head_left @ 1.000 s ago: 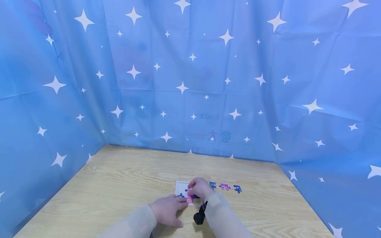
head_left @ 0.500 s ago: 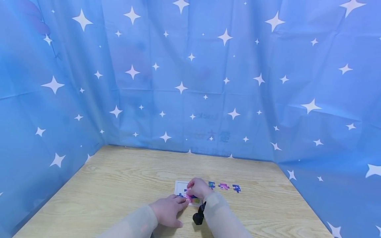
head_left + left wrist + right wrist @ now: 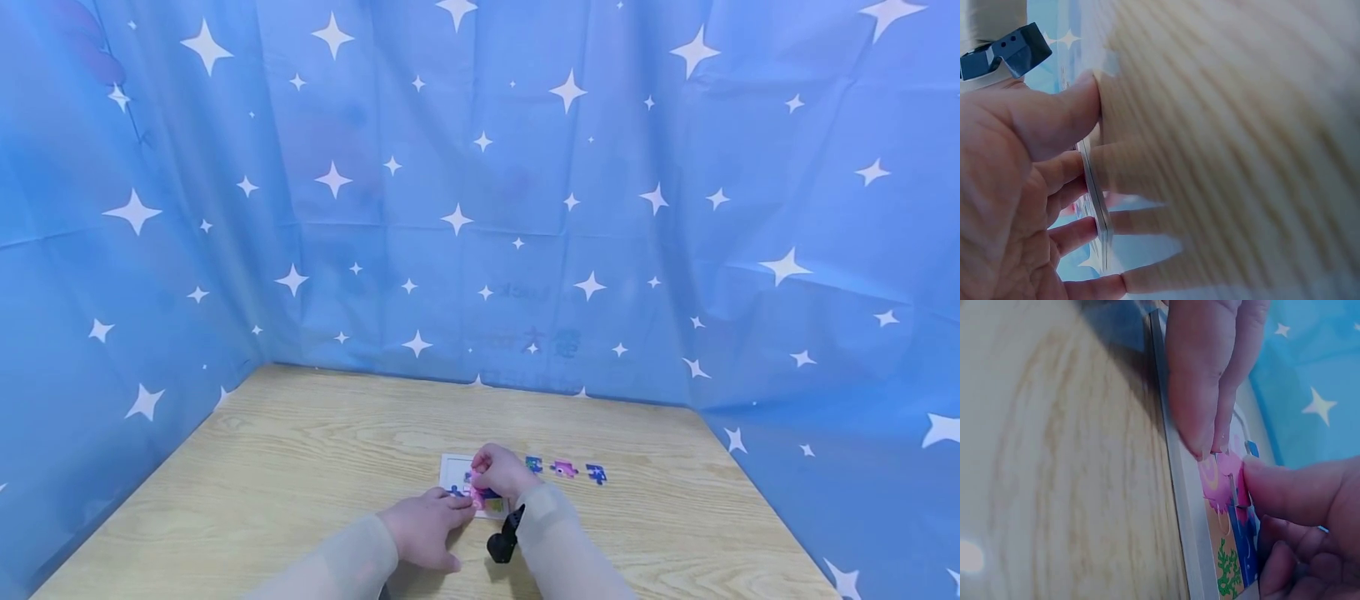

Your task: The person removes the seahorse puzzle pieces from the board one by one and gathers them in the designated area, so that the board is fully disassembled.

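Note:
A white-framed jigsaw tray (image 3: 445, 477) lies on the table, partly filled with blue, pink and yellow-green pieces. My right hand (image 3: 504, 472) bends over it and pinches a pink puzzle piece (image 3: 1232, 464) between thumb and fingers, low over the pink part of the picture. From the near left, my left hand (image 3: 427, 528) reaches in with fairly straight fingers, fingertips resting on the tray's near edge and the pink pieces. The left wrist view shows that hand's fingers (image 3: 1075, 234) along the tray's thin side. My right hand hides the tray's right part.
To the right of the tray, three loose puzzle pieces lie in a row: a blue-green one (image 3: 533, 464), a pink one with an eye (image 3: 564, 469) and a blue one (image 3: 596, 474). A star-printed blue curtain (image 3: 480, 267) borders the wooden table (image 3: 315, 450).
My right fingers and the pink piece shift slightly over the same spot in the tray. The left hand stays in place, and the loose pieces have not moved.

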Motion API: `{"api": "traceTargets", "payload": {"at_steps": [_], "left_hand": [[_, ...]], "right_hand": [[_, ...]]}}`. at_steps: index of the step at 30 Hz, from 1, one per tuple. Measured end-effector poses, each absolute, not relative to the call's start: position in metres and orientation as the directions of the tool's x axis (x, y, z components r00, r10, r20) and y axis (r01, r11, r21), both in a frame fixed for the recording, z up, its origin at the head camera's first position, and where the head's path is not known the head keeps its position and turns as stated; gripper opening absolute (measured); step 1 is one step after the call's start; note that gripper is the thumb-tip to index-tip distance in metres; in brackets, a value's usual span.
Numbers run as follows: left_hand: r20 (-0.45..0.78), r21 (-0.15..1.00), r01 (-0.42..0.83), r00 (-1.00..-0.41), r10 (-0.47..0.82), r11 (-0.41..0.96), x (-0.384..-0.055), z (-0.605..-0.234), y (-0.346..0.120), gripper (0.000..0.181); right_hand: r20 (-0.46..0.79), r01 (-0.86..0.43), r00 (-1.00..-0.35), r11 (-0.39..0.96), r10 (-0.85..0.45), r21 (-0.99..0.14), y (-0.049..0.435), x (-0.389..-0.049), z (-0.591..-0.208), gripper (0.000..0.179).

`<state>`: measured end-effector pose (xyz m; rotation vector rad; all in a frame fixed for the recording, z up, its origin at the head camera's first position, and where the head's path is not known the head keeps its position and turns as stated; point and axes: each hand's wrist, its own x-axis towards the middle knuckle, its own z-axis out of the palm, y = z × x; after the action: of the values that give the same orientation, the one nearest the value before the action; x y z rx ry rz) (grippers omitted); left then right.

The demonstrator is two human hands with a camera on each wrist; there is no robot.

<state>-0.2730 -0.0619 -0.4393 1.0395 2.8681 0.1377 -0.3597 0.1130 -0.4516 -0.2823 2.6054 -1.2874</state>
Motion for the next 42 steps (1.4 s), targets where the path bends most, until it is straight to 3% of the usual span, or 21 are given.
{"api": "traceTargets", "payload": {"at_steps": [24,42], "left_hand": [[-0.069,0.114,0.625,-0.771,0.633,0.772,-0.275,-0.442,-0.062,0.071],[-0.065,0.125,0.611,-0.781,0.621,0.782,-0.274,-0.442,-0.061,0.072]], "right_hand": [[-0.119,-0.024,-0.958,0.488,-0.260,-0.873,0.120,-0.360,-0.454,0.009],[-0.119,0.004,-0.953,0.380,-0.279,-0.925,0.135,-0.366,-0.449,0.018]]}}
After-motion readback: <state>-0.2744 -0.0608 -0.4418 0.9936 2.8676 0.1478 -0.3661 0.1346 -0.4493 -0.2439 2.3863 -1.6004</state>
